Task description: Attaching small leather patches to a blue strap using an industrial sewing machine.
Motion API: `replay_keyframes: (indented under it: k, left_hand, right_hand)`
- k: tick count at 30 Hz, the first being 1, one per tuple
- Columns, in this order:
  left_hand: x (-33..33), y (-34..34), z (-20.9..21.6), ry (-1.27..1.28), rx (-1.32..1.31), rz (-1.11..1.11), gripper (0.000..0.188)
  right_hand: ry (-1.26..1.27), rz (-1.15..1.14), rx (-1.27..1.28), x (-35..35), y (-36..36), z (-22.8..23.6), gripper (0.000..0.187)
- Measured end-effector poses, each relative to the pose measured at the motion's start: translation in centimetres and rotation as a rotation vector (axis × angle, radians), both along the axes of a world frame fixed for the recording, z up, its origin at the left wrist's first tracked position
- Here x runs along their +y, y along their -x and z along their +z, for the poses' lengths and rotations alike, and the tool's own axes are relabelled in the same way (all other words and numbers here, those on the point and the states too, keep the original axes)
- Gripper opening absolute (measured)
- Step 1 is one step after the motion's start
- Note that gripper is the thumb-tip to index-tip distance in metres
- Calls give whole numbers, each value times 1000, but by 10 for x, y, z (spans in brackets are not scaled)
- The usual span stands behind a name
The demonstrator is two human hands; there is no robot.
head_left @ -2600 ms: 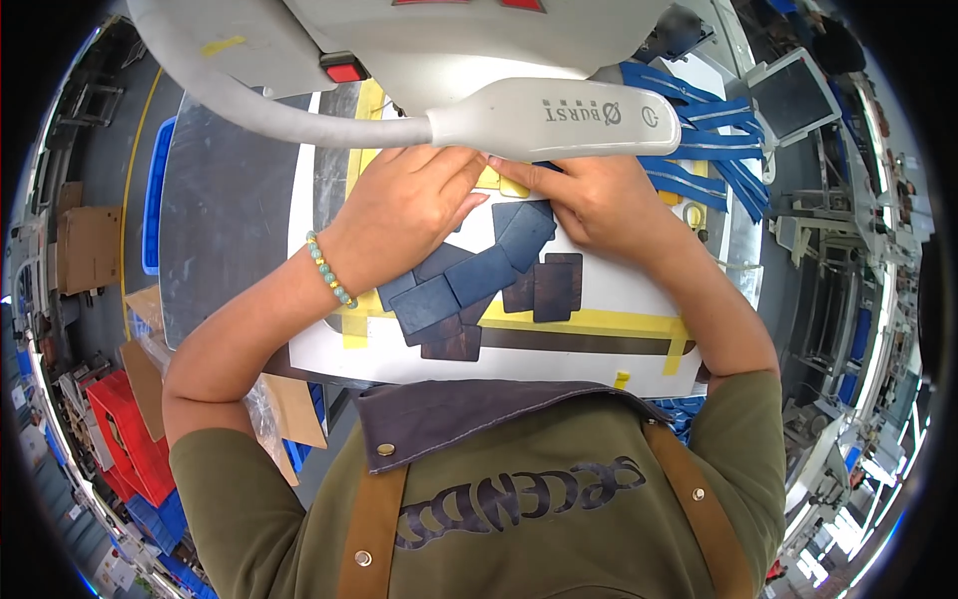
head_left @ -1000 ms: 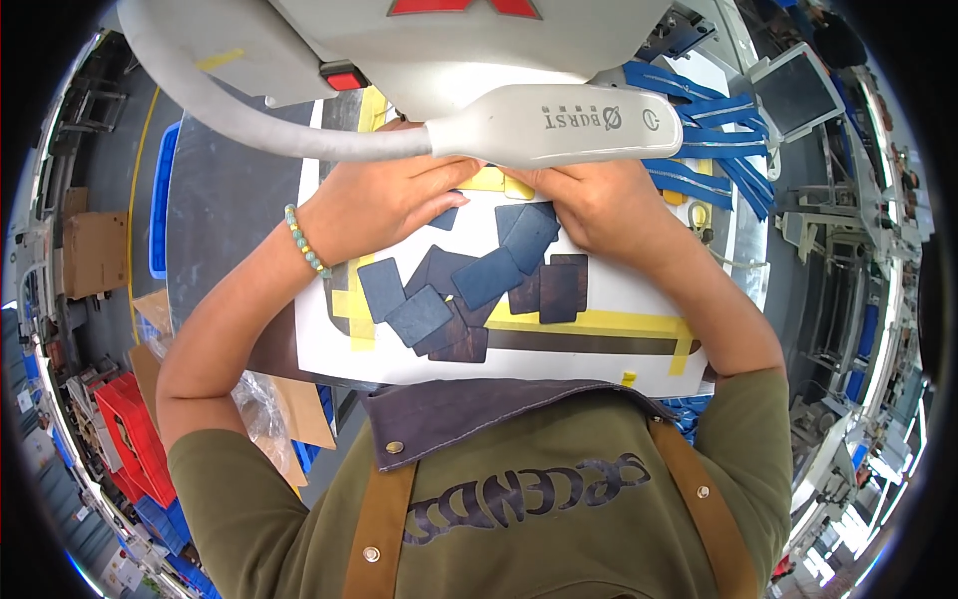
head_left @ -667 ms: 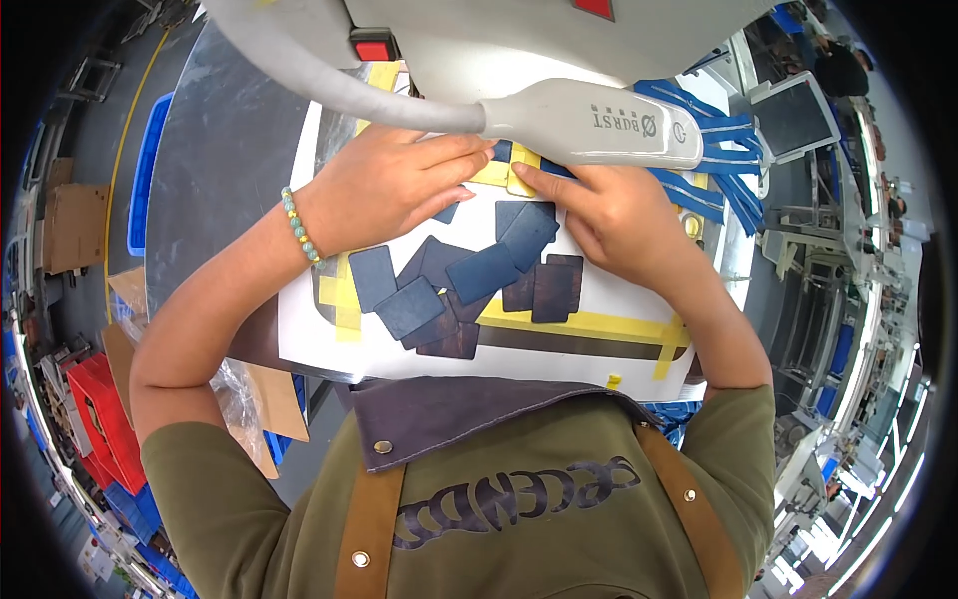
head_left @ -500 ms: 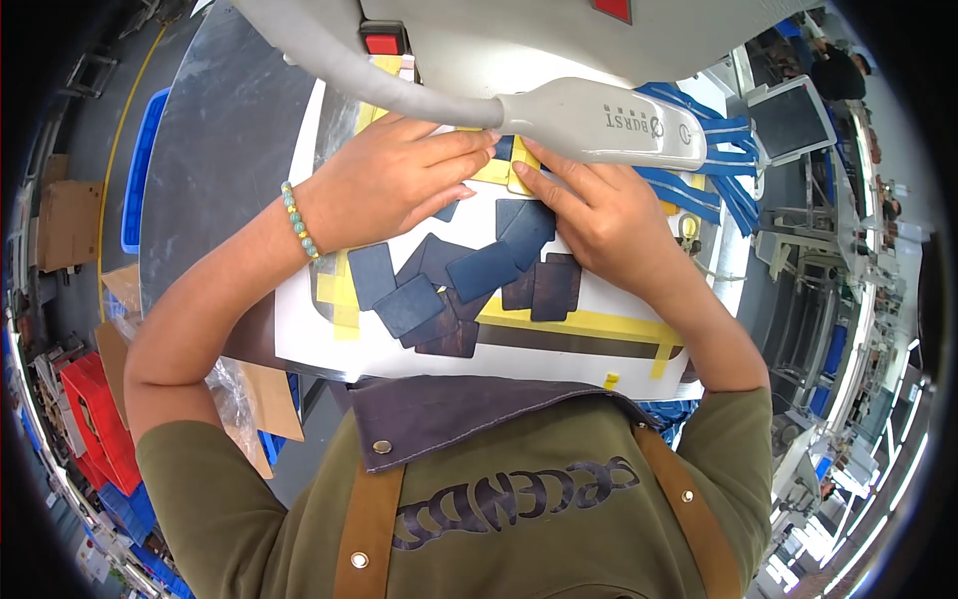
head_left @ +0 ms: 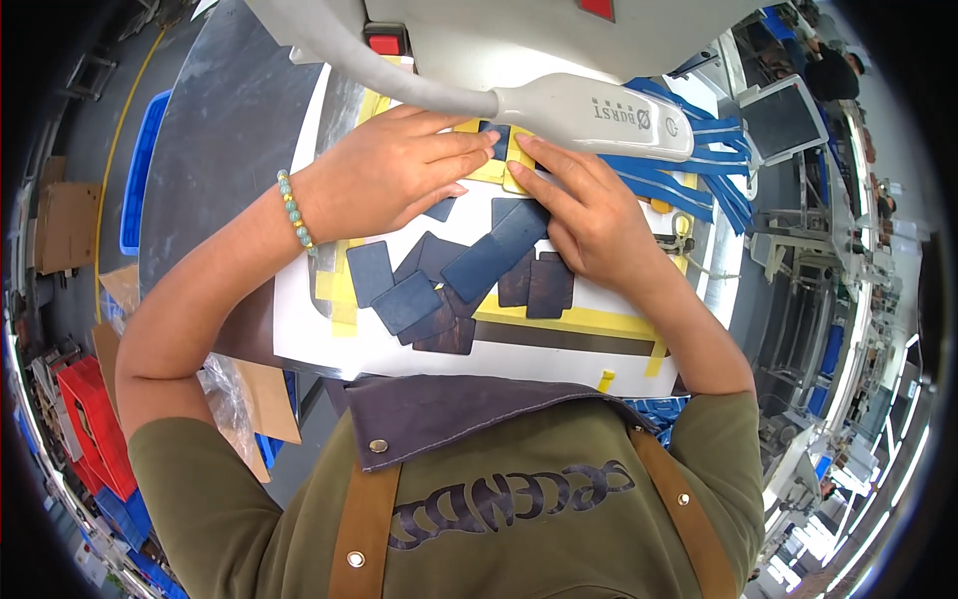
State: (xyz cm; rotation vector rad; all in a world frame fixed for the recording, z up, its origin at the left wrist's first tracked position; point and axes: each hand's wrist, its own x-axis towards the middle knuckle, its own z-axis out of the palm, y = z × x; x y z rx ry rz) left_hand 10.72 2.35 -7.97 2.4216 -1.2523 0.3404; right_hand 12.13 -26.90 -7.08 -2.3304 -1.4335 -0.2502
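Both of my hands rest under a grey lamp head (head_left: 599, 115), on either side of a small dark blue piece (head_left: 496, 152) that lies by a yellow-edged holder (head_left: 517, 165). My left hand (head_left: 399, 165) lies stretched out with its fingertips at the blue piece's left side. Two spread digits of my right hand (head_left: 589, 205) touch the yellow edge. Neither hand is closed round anything. Several dark blue and brownish rectangular pieces (head_left: 406, 302), apparently leather, lie loosely overlapped on the white sheet (head_left: 309, 334) below my hands. Part of one is hidden by my left hand.
A grey machine body (head_left: 499, 40) with a red switch (head_left: 383, 44) stands beyond my hands. Blue straps (head_left: 679, 190) hang at the right, near a screen (head_left: 783, 120). Yellow tape (head_left: 569, 317) edges the sheet. Blue bin (head_left: 146, 170) and red crate (head_left: 95, 419) are at left.
The whole view has shifted slightly. My right hand has moved a little beside the yellow edge; more of the small blue piece shows. My left hand stays nearly in place.
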Motion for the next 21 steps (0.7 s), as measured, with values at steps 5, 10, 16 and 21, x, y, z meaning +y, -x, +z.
replay_keyframes:
  k: [5,10,16,21]
  left_hand:
    - [-2,-1,1,11,15,-9,39]
    - [-2,0,-5,8,7,29,38]
    - [-2,-1,-6,5,11,19,37]
    - [-1,2,-3,-16,48,49,37]
  right_hand:
    - [-2,27,32,1,-6,-3,64]
    - [49,55,73,5,-7,-1,72]
    - [62,39,33,4,-7,0,74]
    - [66,39,42,5,-6,1,64]
